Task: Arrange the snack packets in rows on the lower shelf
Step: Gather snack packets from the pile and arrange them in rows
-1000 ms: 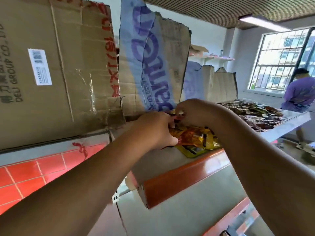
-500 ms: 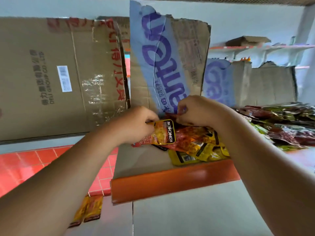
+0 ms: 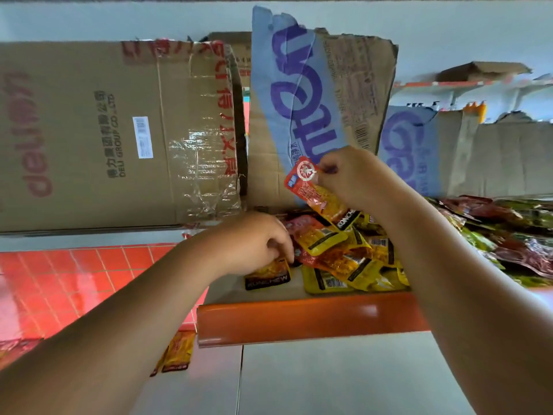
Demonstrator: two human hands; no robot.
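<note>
Head view: right hand point(image 3: 353, 178) is pinching the top corner of a red-and-yellow snack packet point(image 3: 317, 194) between thumb and curled fingers. It is holding it lifted and tilted above the pile point(image 3: 353, 256), its bottom end hanging down onto the heap, probably to peel one unit free of the jumble. Left hand point(image 3: 257, 244) is reaching in palm-down with fingers curled onto a dark-labelled packet point(image 3: 269, 272) lying flat near the front left corner of the shelf point(image 3: 299, 319). The fingertips are gripping its upper end, likely pinning or drawing it out so it stays separate. The pile is sitting loose and overlapping near the shelf's front edge, not yet in rows. Darker red and green packets point(image 3: 508, 235) are spreading along the shelf toward its right end. Cardboard sheets are standing upright along the back edge, a plain brown box point(image 3: 104, 136) at left and a blue-printed sheet point(image 3: 299, 100) in the middle, seemingly acting as a backstop. Two more yellow packets point(image 3: 179, 351) are lying on the grey surface below the orange edge, near the red tiled floor point(image 3: 59, 280). That is probably the target level, though I cannot tell for sure. Judging the step: picking single packets off the heap, sorting barely begun.
</note>
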